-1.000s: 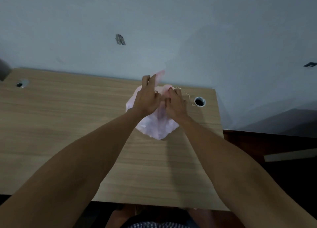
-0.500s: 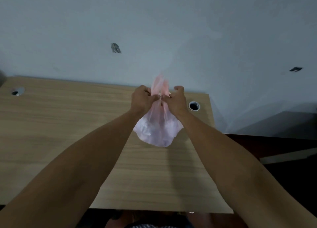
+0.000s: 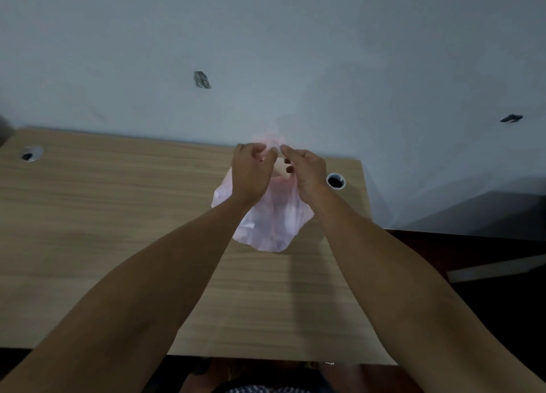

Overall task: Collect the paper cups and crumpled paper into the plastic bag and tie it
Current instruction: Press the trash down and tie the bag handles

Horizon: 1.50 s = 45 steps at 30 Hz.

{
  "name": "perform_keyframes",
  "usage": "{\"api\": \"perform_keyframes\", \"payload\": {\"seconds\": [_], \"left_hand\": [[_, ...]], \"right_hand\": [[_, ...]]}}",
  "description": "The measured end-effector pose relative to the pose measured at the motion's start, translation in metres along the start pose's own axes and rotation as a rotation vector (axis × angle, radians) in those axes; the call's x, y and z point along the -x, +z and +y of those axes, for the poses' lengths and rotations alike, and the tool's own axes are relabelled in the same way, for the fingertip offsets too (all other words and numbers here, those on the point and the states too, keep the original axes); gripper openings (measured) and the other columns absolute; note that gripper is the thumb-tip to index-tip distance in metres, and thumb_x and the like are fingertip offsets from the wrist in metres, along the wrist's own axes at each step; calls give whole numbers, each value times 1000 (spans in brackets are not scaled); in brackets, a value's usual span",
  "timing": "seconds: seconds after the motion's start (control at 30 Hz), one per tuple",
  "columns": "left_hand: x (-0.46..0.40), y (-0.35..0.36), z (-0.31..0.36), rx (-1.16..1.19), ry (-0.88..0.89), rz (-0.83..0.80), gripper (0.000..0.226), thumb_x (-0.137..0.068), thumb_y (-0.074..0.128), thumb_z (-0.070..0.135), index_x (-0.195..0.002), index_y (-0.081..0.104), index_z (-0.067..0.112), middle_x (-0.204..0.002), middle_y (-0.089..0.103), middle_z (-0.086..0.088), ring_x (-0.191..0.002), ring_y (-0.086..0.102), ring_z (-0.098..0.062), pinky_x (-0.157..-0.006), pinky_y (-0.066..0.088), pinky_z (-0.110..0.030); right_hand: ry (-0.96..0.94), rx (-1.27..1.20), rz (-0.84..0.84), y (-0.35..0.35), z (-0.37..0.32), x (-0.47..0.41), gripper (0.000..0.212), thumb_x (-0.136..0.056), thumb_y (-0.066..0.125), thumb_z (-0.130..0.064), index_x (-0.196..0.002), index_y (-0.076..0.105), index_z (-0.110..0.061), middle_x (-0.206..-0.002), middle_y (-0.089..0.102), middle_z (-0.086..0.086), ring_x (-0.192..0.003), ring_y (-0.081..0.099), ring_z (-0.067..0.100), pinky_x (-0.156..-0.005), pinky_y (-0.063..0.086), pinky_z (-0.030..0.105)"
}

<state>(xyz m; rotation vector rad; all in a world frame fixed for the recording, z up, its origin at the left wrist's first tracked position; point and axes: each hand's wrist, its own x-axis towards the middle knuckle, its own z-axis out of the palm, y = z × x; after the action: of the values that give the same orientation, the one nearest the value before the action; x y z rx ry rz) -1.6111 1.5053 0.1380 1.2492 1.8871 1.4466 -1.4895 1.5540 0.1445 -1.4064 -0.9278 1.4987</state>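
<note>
A filled pale pink plastic bag (image 3: pixel 270 221) rests on the wooden desk (image 3: pixel 118 215) near its far right end. My left hand (image 3: pixel 251 173) and my right hand (image 3: pixel 307 171) are side by side above it, fingers curled, each pinching a strip of the bag's top. The bag's upper end (image 3: pixel 270 139) sticks up blurred behind my fingertips. Pale shapes show faintly through the plastic; no cups or paper lie loose on the desk.
A round cable hole (image 3: pixel 336 181) sits just right of the bag, another cable hole (image 3: pixel 31 153) at the desk's far left. A grey wall (image 3: pixel 266 52) rises right behind the desk. Dark floor lies past the desk's right edge.
My hands have parted slightly and opened from tight fists into looser pinches at the bag's top. The bag's upper ends now look shorter and blurred. The bag body stays in place.
</note>
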Motion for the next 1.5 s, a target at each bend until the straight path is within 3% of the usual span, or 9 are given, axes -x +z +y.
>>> {"api": "perform_keyframes", "payload": {"seconds": [0.13, 0.27, 0.37, 0.47, 0.67, 0.73, 1.1, 1.37, 1.5], "left_hand": [[7, 1, -6, -171, 276, -50, 44, -96, 37, 3, -134, 59, 2, -114, 52, -12, -86, 60, -16, -77, 51, -26], [10, -1, 7, -58, 203, 56, 58, -95, 45, -5, -149, 41, 14, -87, 59, 0, -69, 56, -2, -68, 45, -10], [6, -2, 15, 116, -90, 124, 58, -92, 62, -3, -142, 38, 12, -85, 58, 4, -69, 59, -1, -61, 44, -6], [-1, -4, 14, 160, -282, 140, 34, -85, 78, 7, -113, 60, 4, -88, 60, 3, -75, 62, -12, -56, 40, -2], [-5, -9, 5, -59, -48, 18, 24, -83, 68, 11, -70, 49, 3, -65, 57, -12, -66, 60, -27, -61, 48, -27], [-5, -11, 6, -37, -25, -26, 25, -82, 65, 12, -70, 47, -1, -67, 58, -20, -66, 63, -33, -63, 52, -44], [4, -19, 9, 294, -87, -178, 31, -98, 57, 0, -128, 58, 9, -108, 72, -15, -82, 70, -18, -82, 57, -29], [-1, -32, 8, 453, -267, -396, 14, -93, 69, 4, -106, 73, 0, -83, 73, -6, -75, 66, -10, -78, 53, -21], [-6, -36, 6, 512, -338, -465, 27, -90, 73, 4, -116, 71, -3, -108, 73, -19, -91, 69, -17, -91, 57, -26]], "right_hand": [[19, -73, 4, 3, -1, -3, 17, -88, 64, -2, -101, 76, 2, -98, 71, 11, -66, 65, 24, -64, 54, 32], [-116, 82, 10, 4, 1, -2, 33, -94, 63, 3, -127, 62, -5, -115, 69, 15, -69, 72, 19, -65, 58, 24], [-74, 147, 40, 4, 3, -3, 54, -86, 75, -2, -134, 50, -6, -110, 67, 10, -77, 72, 16, -81, 57, 29], [-88, 272, 62, 0, 2, -3, 31, -73, 88, -14, -94, 70, 1, -83, 69, 7, -72, 63, 16, -74, 54, 32], [-172, 266, 27, -7, -6, -1, 42, -75, 76, -1, -64, 40, -18, -51, 49, -11, -61, 67, 12, -56, 46, 25], [-164, 205, 1, -7, -9, 2, 46, -82, 70, 5, -63, 34, -17, -45, 48, -14, -60, 70, 10, -57, 50, 23], [-57, -13, -18, 3, -2, 5, 24, -90, 59, 12, -104, 74, 0, -91, 71, 13, -68, 63, 17, -76, 57, 31], [-53, -28, 13, 3, -2, 13, 44, -78, 78, 7, -117, 60, -4, -94, 75, 17, -73, 72, 20, -75, 63, 37], [-87, -18, -64, 3, -4, 14, 43, -76, 75, 13, -112, 62, -5, -88, 74, 14, -73, 71, 23, -75, 63, 40]]}}
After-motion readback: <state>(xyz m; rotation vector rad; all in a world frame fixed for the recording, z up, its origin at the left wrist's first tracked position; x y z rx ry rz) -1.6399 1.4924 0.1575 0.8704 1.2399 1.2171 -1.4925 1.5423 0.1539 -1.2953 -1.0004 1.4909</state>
